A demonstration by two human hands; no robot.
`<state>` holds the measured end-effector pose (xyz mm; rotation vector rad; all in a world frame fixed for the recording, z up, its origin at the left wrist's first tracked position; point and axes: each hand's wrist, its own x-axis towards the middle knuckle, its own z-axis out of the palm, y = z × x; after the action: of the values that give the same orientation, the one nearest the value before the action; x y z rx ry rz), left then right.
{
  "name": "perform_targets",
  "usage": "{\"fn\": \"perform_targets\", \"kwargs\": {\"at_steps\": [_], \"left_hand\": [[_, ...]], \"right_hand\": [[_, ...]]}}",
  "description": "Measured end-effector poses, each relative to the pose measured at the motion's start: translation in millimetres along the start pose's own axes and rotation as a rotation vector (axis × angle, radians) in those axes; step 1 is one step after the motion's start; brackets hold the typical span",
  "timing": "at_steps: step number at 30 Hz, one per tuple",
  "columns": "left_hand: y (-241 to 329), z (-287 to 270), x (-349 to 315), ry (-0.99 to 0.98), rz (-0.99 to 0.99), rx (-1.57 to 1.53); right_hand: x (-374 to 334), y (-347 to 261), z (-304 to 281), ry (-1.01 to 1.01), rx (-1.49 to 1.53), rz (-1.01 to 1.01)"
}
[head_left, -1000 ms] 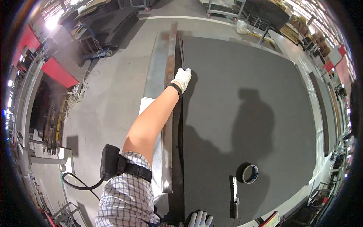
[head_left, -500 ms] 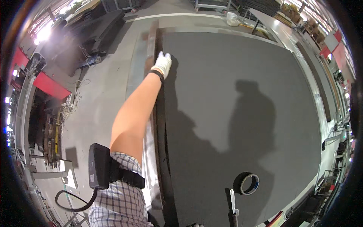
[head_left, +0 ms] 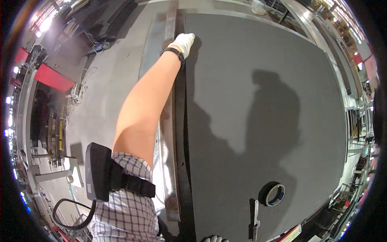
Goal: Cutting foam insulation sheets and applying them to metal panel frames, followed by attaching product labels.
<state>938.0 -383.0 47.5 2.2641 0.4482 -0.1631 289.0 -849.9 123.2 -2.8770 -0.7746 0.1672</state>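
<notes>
My left hand, in a white glove, rests at the far left edge of a large dark grey sheet. Its fingers are curled closed, and whatever lies under them is hidden. Beside that hand, a long brownish metal bar runs along the sheet's left side. At the bottom edge, only the gloved fingertips of my right hand show, lying flat on the sheet. A roll of dark tape and a slim knife lie on the sheet to their right.
A black device with a looped cable is strapped to my left sleeve. Red panels and metal frames stand at the left. Pale metal edging borders the sheet's right side. A colourful printed item lies at the lower right.
The fingers of my left hand have gone from partly stretched out to curled in. The whole view has shifted, and more of my right fingertips shows. Tape and knife stay on the sheet.
</notes>
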Motion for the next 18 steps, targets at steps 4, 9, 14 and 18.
{"fn": "perform_targets", "kwargs": {"at_steps": [4, 9, 14, 18], "left_hand": [[36.1, 43.1, -40.6, -0.073, -0.229, -0.506], [13.3, 26.5, -30.0, -0.066, -0.174, -0.527], [25.7, 30.8, -53.1, 0.037, -0.227, -0.571], [37.3, 35.1, -95.0, 0.379, 0.055, -0.390]], "right_hand": [[-9.0, 4.7, -2.6, -0.027, -0.064, 0.020], [12.6, 11.0, 16.9, 0.006, 0.023, 0.031], [20.7, 13.7, 14.7, -0.023, 0.068, 0.060], [19.0, 16.5, 17.4, -0.057, 0.006, 0.038]]}}
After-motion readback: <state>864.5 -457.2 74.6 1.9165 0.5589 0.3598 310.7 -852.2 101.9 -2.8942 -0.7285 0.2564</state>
